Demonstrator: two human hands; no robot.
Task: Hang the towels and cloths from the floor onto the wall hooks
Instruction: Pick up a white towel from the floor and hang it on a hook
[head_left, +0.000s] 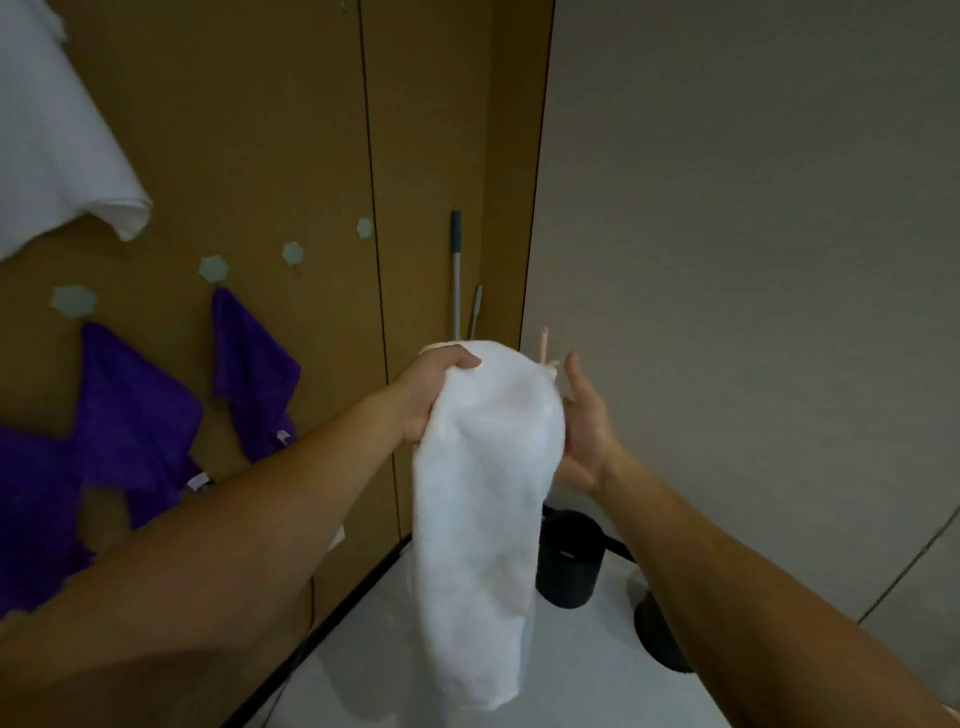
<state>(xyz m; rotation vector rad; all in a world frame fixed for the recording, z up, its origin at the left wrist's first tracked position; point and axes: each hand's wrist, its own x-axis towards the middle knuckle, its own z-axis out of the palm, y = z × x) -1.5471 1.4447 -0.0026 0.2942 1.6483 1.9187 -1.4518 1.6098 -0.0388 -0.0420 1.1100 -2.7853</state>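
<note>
Brown wood panelling (234, 130) fills the left half of the frame, with a hung towel (57, 150) at the upper left and purple cloths (135, 415) draped under pale hexagonal hooks (213, 268) at mid left. Right of them, pole handles (456, 270) lean in the corner. At centre, the left hand (431, 395) grips the top of a white towel (483, 509), fingers curled over its upper edge; the towel hangs down above the pale floor (389, 649). Just beside its right edge the right hand (587, 431) is spread, fingers straight and pointing up, holding nothing. A black bin (571, 566) stands below, before the grey wall (753, 260).
</note>
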